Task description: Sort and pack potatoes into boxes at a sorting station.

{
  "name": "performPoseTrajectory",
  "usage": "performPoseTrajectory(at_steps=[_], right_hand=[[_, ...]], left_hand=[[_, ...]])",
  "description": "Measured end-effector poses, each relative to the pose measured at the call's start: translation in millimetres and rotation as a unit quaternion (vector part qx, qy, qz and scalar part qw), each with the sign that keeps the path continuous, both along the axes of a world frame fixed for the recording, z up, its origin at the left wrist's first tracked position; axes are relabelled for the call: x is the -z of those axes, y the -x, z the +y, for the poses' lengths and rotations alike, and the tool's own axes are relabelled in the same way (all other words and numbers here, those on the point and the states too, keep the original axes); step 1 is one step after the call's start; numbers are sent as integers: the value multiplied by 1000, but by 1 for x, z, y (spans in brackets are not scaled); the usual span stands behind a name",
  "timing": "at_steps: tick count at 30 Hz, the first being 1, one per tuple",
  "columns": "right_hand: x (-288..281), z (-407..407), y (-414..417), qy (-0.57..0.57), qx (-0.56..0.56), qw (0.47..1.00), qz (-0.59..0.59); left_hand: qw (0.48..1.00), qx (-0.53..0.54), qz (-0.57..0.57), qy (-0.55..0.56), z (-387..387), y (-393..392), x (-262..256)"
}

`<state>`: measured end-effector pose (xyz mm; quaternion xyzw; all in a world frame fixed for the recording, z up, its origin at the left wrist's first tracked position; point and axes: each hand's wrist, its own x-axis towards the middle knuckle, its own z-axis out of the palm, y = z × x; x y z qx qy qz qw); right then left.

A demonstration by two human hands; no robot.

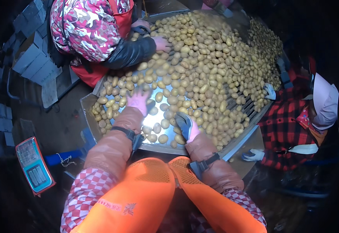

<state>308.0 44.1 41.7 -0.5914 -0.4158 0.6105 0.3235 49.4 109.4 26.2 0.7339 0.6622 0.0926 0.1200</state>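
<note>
Loose potatoes (213,62) are heaped across a metal sorting table (155,119) in front of me. My left hand (138,100), in a pink glove with a dark palm, reaches over the thinner spread on the bright sheet-metal end. Its fingers are apart and motion-blurred, with potatoes around them. My right hand (188,125), gloved in pink and dark grey, is near the table's front edge, its fingers curved beside several potatoes. Whether it grips one of them is hidden. Straps with dark buckles circle both my forearms.
A person in a camouflage-pattern top (85,29) works at the upper left, gloved hands (161,44) among the potatoes. Another in a plaid shirt (286,125) stands at the right. Cardboard boxes (36,62) and a digital scale (35,166) are at left. Slatted bars (246,103) show under the heap.
</note>
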Motion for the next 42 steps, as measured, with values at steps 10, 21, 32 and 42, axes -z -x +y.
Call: performPoseTrajectory(at_steps=[10, 21, 32, 42], right_hand=[[-5, 46, 23, -239, -112, 853, -450], [27, -23, 59, -319, -369, 754, -441], [-9, -29, 44, -178, -306, 701, -619], [7, -29, 40, -262, -334, 889, -171]], left_hand=[[998, -41, 5, 46, -110, 31, 22], [988, 146, -31, 27, -108, -4, 13], [992, -92, -26, -80, -32, 39, 9], [1000, 3, 19, 8, 25, -26, 7]])
